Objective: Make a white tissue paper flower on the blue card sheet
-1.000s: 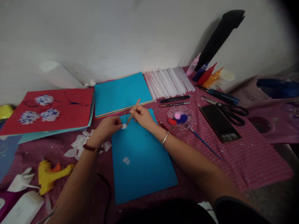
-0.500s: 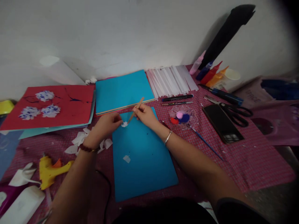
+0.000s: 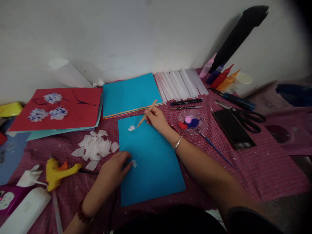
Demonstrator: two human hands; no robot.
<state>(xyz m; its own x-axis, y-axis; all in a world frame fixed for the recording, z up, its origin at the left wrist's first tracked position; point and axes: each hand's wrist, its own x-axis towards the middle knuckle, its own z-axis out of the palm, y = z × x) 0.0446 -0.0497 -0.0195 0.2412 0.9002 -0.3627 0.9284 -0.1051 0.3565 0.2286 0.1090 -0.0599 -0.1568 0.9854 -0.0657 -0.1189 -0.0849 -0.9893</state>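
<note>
A blue paper sheet (image 3: pixel 151 162) lies in front of me on the red checked cloth. My right hand (image 3: pixel 157 119) pinches a thin wooden stick (image 3: pixel 147 113) whose tip points down beside a small crumpled white paper bit (image 3: pixel 131 128) near the sheet's top edge. My left hand (image 3: pixel 114 169) rests at the sheet's left edge, fingertips closing on a small white paper square (image 3: pixel 134 163). A heap of white paper squares (image 3: pixel 94 149) lies just left of the sheet.
A yellow glue gun (image 3: pixel 57 172) lies at the left front. A red sheet with blue-white flowers (image 3: pixel 60 109), a blue paper stack (image 3: pixel 129 94), white strips (image 3: pixel 181 84), pens, a paint palette (image 3: pixel 191 121), a phone (image 3: pixel 232 128), scissors (image 3: pixel 246 114) and bottles (image 3: pixel 223 78) lie around.
My left hand let go of the crumpled white bit near the stick and moved down toward me to the white square on the sheet. The right hand stayed with the stick.
</note>
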